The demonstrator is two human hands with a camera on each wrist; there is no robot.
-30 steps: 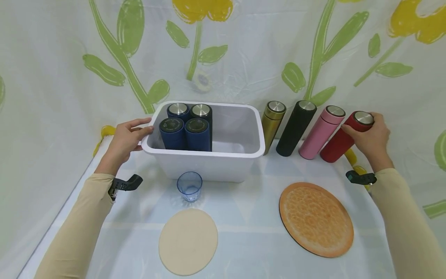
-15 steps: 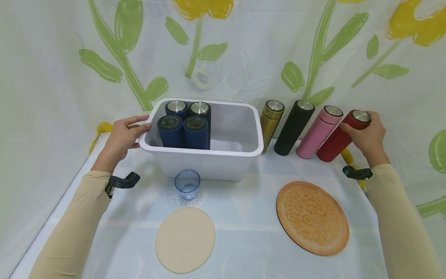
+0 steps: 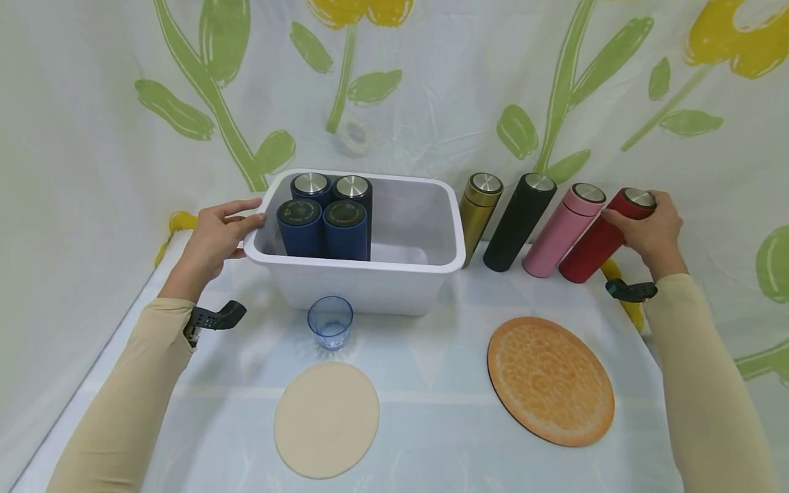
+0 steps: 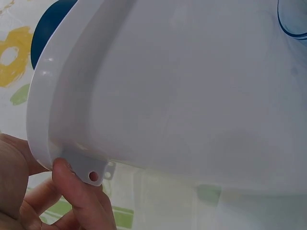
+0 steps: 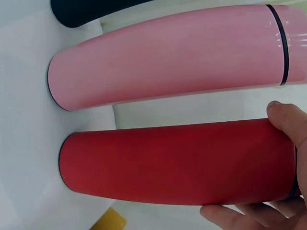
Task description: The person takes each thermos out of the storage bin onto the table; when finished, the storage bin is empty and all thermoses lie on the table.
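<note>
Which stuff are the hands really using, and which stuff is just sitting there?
In use:
right hand gripping the red metal-capped flask
left hand holding the rim of the white plastic tub

Just sitting there:
pink flask
black flask
gold flask
four dark blue flasks in the tub
clear blue plastic cup
round beige mat
round orange mat
</note>
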